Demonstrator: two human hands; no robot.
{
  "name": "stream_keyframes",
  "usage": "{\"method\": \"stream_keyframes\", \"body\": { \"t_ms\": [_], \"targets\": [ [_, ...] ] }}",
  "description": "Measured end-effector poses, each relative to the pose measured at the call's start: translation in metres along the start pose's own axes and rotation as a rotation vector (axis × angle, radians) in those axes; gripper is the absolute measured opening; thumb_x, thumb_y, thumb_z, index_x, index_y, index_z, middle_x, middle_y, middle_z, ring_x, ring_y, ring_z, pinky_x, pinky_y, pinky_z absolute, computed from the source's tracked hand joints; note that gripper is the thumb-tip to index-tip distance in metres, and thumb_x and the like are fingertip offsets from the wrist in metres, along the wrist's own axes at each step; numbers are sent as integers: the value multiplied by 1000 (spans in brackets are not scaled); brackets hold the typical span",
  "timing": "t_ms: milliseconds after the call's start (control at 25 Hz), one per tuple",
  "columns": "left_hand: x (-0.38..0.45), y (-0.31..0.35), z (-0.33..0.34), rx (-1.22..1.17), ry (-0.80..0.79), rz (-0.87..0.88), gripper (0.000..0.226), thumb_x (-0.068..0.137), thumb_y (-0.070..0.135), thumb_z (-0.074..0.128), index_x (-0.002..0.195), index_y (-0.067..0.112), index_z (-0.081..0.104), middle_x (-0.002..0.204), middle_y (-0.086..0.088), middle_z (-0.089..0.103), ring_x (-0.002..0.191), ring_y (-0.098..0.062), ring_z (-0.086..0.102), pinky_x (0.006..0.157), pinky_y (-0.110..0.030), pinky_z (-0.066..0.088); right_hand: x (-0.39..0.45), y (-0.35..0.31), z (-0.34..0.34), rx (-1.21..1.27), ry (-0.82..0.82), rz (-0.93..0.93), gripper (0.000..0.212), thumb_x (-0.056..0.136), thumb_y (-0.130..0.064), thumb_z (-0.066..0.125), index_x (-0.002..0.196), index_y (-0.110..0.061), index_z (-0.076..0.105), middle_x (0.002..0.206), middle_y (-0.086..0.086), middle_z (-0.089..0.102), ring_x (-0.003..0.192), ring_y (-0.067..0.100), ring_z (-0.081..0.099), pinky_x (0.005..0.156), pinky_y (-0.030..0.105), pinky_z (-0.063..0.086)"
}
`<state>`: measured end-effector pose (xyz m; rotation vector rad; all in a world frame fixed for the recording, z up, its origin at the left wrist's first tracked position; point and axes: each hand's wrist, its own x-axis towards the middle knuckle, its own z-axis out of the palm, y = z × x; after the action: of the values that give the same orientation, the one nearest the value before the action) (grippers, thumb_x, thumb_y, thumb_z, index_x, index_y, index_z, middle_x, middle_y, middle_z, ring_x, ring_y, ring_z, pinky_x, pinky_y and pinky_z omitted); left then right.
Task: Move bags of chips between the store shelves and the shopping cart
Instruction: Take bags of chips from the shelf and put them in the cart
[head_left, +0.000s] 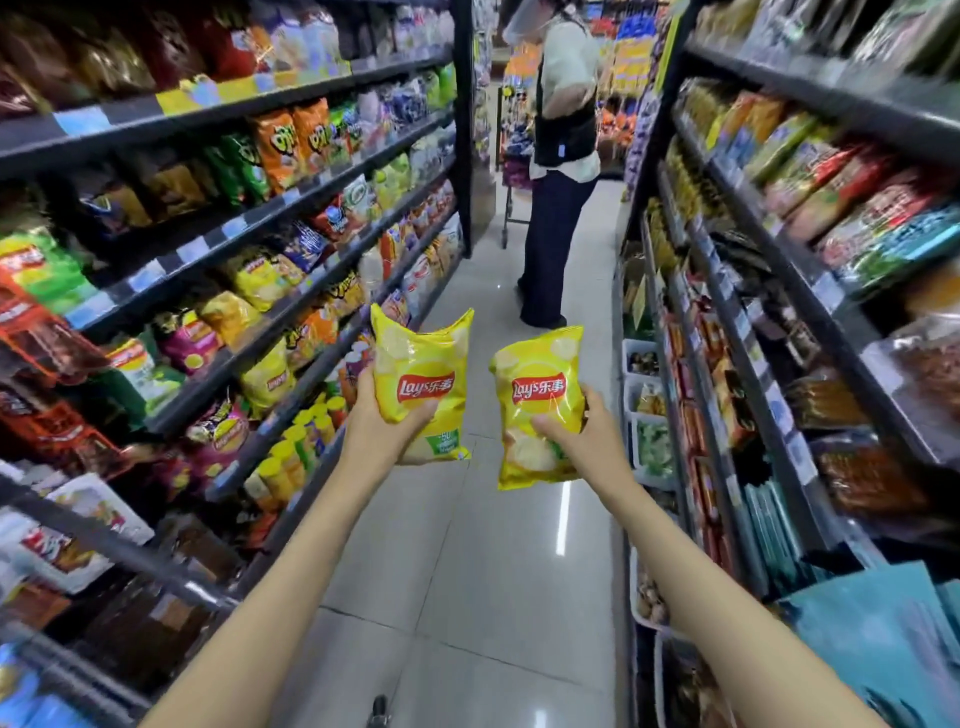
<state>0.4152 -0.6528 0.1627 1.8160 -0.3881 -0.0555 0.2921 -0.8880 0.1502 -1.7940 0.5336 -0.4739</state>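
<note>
Left hand (387, 415) grips one yellow Lay's bag (421, 382) at its lower edge; right hand (576, 436) pinches a second Lay's bag (540, 410), both held over the aisle floor (467, 597). Risk: low, partial grips may let a slippery bag slide out. Shopping cart not identifiable; shelf labels blurred.

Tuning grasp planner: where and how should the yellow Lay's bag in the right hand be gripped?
Grip the yellow Lay's chip bag at its lower half, coming from below and behind, as the right hand does: thumb on the front, fingers behind. It hangs upright and puffy, so a pinch near the flat edge likely crushes least.
</note>
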Motion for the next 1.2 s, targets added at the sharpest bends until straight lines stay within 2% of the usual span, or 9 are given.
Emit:
{"method": "stream_keyframes", "body": {
  "t_ms": [120,280,360,480,600,760,880,960,1200],
  "targets": [
    [50,-8,15,19,36,-25,89,62,62,78,137,30,41,123,5,63,111,-14,62,98,-48,50,57,-1,10,-29,-26,-22,68,80,-28,81,137,-21,45,120,-4,62,106,14,60,77,9,46],
    [135,-16,15,28,88,-26,72,71,51,82,130,34,42,119,7,63,107,-15,62,92,-38,52,148,-12,45,-16,-81,-79,66,78,-27,82,133,-24,46,122,-3,62,109,15,61,93,36,53],
    [188,-14,14,25,126,5,63,79,33,82,128,34,42,113,11,62,100,-4,61,81,-20,48,202,-26,67,-16,-96,-127,68,75,-34,81,133,-30,46,124,-5,62,110,13,61,94,39,53],
    [273,-13,1,20,164,38,62,80,33,81,129,33,42,113,13,62,98,5,60,83,-24,50,289,-53,104,-13,-124,-187,70,72,-43,79,132,-32,44,125,-6,60,111,13,60,94,44,53],
    [357,-6,-18,38,192,57,63,81,40,79,130,40,39,117,12,62,102,-3,62,86,-31,52,373,-83,140,15,-154,-235,69,80,-33,80,137,-24,43,128,-3,59,112,13,59,95,37,53],
    [455,10,-33,67,285,99,63,85,41,75,136,32,39,115,19,60,95,11,60,75,-12,49,475,-118,184,62,-207,-290,74,81,-33,80,143,-23,39,134,-2,56,116,13,57,92,26,52],
    [514,9,-50,105,390,120,63,84,47,74,135,33,40,118,14,62,104,-3,63,89,-34,55,541,-138,220,87,-247,-382,78,78,-38,80,143,-25,38,135,-2,54,122,17,54,102,44,48],
    [555,12,-65,141,464,123,62,84,49,73,134,35,40,119,11,63,106,-9,63,91,-43,55,589,-154,245,113,-306,-427,76,79,-39,79,142,-27,38,136,-4,53,123,16,53,103,45,47],
    [643,63,-116,255,660,187,62,82,49,74,133,37,40,116,15,62,103,-3,62,84,-26,50,705,-233,324,223,-527,-590,77,84,-43,75,147,-30,32,141,-7,48,124,9,49,104,35,45]
  ]
}}
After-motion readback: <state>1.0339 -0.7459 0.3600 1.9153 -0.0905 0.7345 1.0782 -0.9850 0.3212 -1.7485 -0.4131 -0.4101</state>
